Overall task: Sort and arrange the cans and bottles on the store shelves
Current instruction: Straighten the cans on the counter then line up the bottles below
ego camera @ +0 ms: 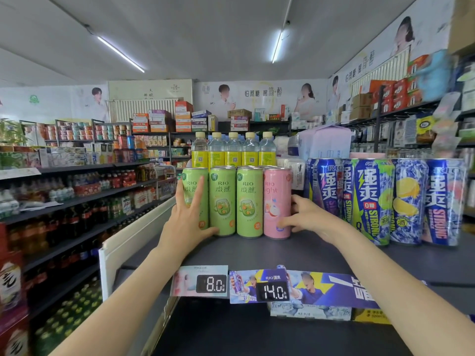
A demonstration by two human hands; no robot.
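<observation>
Left hand (pixel 185 217): fingers (pixel 198 191) straight and spread, laid flat against the face of the leftmost green can (pixel 196 199), thumb low toward the base of the second green can (pixel 222 201); nothing is enclosed, the hand only presses. Right hand (pixel 307 217): fingers (pixel 285 223) curled round the lower part of the pink can (pixel 277 204), thumb side in front, the other fingertips going behind the can on its right, so the can is grasped.

Between the two hands stands a front row of four slim cans, upright and touching: three green, the third green can (pixel 249 202) next to the pink one. More can tops show just behind them, and behind those a row of clear bottles (pixel 232 150) with yellow labels. Beyond the right hand stand the taller blue cans (pixel 411 201), several turned at differing angles. All rest on the dark shelf (pixel 321 255), whose front edge carries the price tags (pixel 272 291).

Judged step: squaring the front row between both hands. To do it well, press evenly from both ends, low on the cans so none tips, keep bases flat on the shelf, draw the row parallel to the front edge, and turn each label forward; the pink can looks out of place among the green and probably needs its own column.
</observation>
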